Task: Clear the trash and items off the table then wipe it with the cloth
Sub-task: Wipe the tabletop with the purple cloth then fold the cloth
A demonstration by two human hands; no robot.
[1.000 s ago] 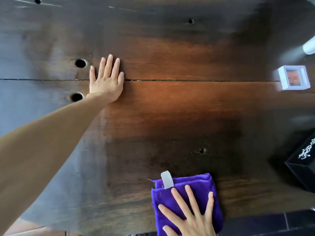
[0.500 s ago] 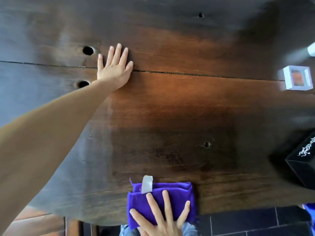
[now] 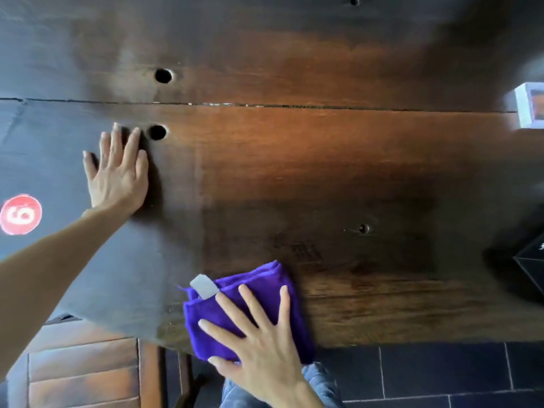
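Right hand (image 3: 262, 343) lies flat, fingers spread and straight, pressing the folded purple cloth (image 3: 250, 304) at the near edge of the dark wooden table (image 3: 323, 172); nothing is grasped. A white tag (image 3: 204, 286) shows at the cloth's far-left corner. Farther left, the left hand (image 3: 117, 172) rests palm-down, fingers extended, released. Red round sticker (image 3: 20, 214) at left edge. A white box (image 3: 528, 108) sits far right.

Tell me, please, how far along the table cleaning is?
Most of the dark wooden table looks cleared. Wiping is in hand: the right hand presses the purple cloth flat at the near edge, the left hand braced on the wood. A white box and black box remain at right.
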